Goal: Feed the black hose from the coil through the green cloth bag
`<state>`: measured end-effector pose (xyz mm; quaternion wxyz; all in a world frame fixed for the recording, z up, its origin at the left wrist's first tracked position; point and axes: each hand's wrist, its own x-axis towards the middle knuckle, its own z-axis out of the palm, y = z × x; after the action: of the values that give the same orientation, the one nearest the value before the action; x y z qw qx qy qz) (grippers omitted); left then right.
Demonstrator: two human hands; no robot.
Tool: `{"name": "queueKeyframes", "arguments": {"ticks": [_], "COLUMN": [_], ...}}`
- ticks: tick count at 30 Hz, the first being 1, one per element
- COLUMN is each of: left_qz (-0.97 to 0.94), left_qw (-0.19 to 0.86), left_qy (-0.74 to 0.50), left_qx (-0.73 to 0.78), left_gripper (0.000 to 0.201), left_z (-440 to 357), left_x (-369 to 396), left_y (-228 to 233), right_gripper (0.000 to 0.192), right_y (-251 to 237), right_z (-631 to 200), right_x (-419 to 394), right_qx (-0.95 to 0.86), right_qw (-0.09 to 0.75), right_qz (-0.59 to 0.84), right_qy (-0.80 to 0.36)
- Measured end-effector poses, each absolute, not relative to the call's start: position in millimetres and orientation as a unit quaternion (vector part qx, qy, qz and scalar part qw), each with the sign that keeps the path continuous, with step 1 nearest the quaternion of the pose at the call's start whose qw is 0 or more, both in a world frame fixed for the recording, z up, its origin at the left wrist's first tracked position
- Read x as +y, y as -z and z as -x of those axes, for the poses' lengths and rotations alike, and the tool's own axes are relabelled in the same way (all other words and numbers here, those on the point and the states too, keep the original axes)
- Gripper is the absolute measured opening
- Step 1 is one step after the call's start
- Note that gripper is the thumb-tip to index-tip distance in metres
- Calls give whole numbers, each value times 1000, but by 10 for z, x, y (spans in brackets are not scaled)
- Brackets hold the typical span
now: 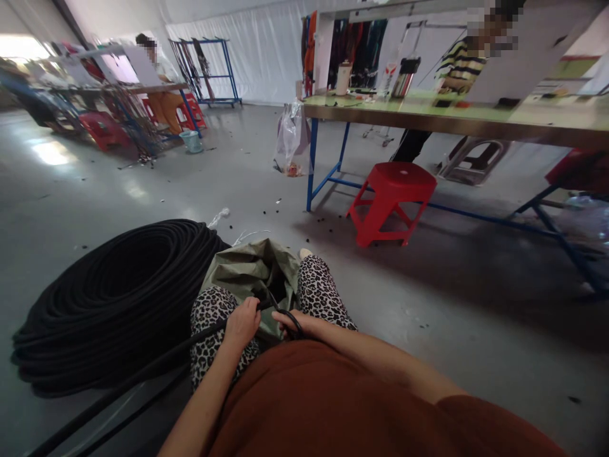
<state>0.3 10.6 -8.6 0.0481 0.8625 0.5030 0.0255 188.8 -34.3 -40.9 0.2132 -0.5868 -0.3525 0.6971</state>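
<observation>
Left hand closed around black cable near lap, right hand pinching its loop over green sack; possible snag at big coil on left, possible kink.

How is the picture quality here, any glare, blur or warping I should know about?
In the head view, wide-angle warping tilts the long table and bows the edges; window glare whitens the floor at far left; the background racks look soft and faces are pixelated; the left hand and right hand on the black hose are fairly sharp, evenly lit; a soft shadow lies under the table.
</observation>
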Motion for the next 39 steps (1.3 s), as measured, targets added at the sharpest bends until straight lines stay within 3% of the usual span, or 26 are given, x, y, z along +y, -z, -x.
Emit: {"name": "queueKeyframes", "arguments": {"ticks": [10, 17, 29, 39], "left_qz": [-876, -879, -885, -879], "left_qw": [5, -5, 4, 18], "left_qy": [-72, -82, -83, -90], "left_qx": [476, 470, 457, 468], "left_gripper": [22, 25, 23, 23], "left_z": [26, 16, 3, 8], "left_x": [132, 122, 95, 111], "left_y": [148, 180, 186, 200], "right_gripper": [56, 51, 58, 62], "right_y": [573, 494, 523, 237], "right_z": [-1895, -1849, -1867, -1853], "right_x": [-334, -310, -300, -339], "right_qx": [-423, -435, -451, -519], "right_qw": [179, 160, 163, 139], "right_qz": [539, 552, 542, 604], "right_qy": [-706, -693, -690, -588]}}
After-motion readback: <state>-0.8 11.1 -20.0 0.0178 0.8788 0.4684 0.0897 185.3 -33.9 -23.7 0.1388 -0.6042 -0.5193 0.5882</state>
